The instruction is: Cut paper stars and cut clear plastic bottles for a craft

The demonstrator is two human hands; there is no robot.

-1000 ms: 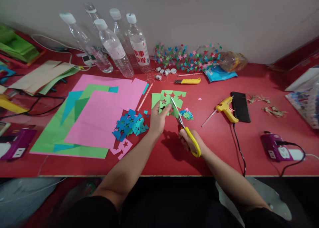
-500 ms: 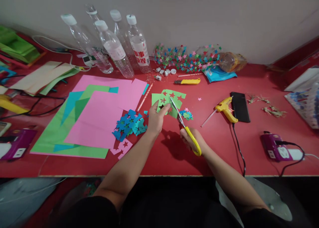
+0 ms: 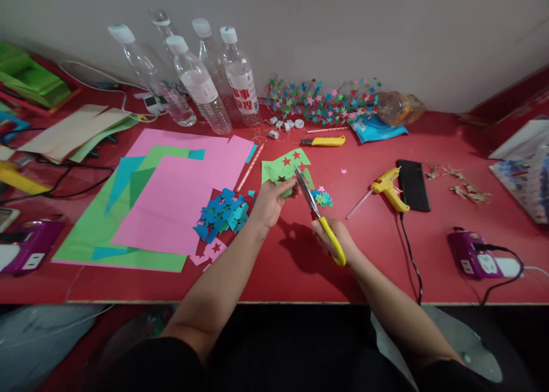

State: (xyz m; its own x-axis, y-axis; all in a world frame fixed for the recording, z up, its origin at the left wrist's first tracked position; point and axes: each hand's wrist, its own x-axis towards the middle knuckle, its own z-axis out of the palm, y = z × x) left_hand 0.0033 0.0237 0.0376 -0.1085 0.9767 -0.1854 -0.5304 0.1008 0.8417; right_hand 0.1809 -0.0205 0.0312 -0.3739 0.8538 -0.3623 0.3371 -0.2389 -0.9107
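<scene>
Coloured sheets (image 3: 158, 209): pink, green and blue, overlapping in a loose spread on the left part of the red counter (image 3: 274, 286).
Plastic bottles (image 3: 206, 92): clear, standing in a group behind the sheets near the wall; the rightmost carries a label with red characters.
Blue paper scraps (image 3: 217, 215): heaped against the right edge of the sheets, with star-shaped holes in some.
Left hand (image 3: 268, 203): beside the scraps, fingers pinching the lower edge of the green paper.
Green paper (image 3: 290, 171): just beyond the left hand, near the middle of the counter, pierced by several star-shaped holes.
Scissors (image 3: 325, 225): yellow-handled, blades nearly together, tips up by the green paper; whether they touch it, I cannot tell.
Right hand (image 3: 337, 236): fingers gripping the scissors by the handles.
Paper stars (image 3: 322, 196): a small mixed-colour pile just right of the blades.
Utility knife (image 3: 323, 142): yellow, lying farther back, in front of a star-covered bottle (image 3: 326, 100).
Glue gun (image 3: 388, 189): yellow, right of the stars, beside a black phone (image 3: 414, 186).
</scene>
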